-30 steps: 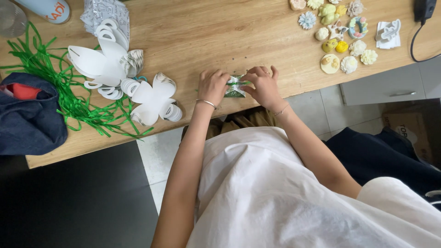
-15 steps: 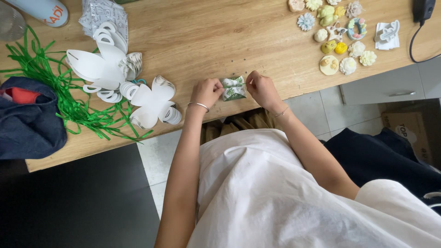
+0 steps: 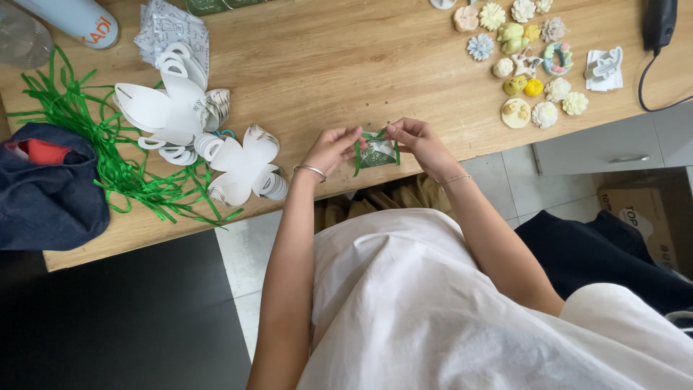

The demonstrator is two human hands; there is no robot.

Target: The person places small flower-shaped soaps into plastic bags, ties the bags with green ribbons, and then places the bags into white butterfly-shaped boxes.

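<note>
A: What's in the hands, head view?

B: Small packet (image 3: 377, 152), white w/ green leaf print, held at the near edge of the wooden table (image 3: 346, 58). A thin green ribbon (image 3: 356, 157) runs round it, one end hanging down on its left side.

A: Grip?

B: Left hand (image 3: 330, 148): fingertips pressed together, pinching the ribbon at the packet's top left corner. Right hand (image 3: 417, 139): thumb and forefinger pinching the ribbon at the packet's top right corner, other fingers curled. Hands are close, packet between them. Can't tell if the packet rests on the wood or is lifted just off it.

A: Wrists?

B: Thin bracelet on each. Person wears a white top; arms reach fwd from the bottom of the frame.

A: Surroundings, left side?

B: White die-cut paper box blanks (image 3: 184, 115), petal-shaped, lying flat and overlapping, well apart from the hands. Under and beside them a loose tangle of green ribbon strips (image 3: 108, 155). A dark blue denim bag (image 3: 47, 191) w/ sth red inside sits at the table's left edge, touching the strips. A white bottle (image 3: 79, 20) at the top left corner.

A: Right side?

B: Cluster of small moulded figures (image 3: 534, 65), pastel flowers, ducks etc., laid flat near the far right. Just beside them a white folded piece (image 3: 605, 66). Black cable (image 3: 644, 72) and a black device at the top right corner.
</note>
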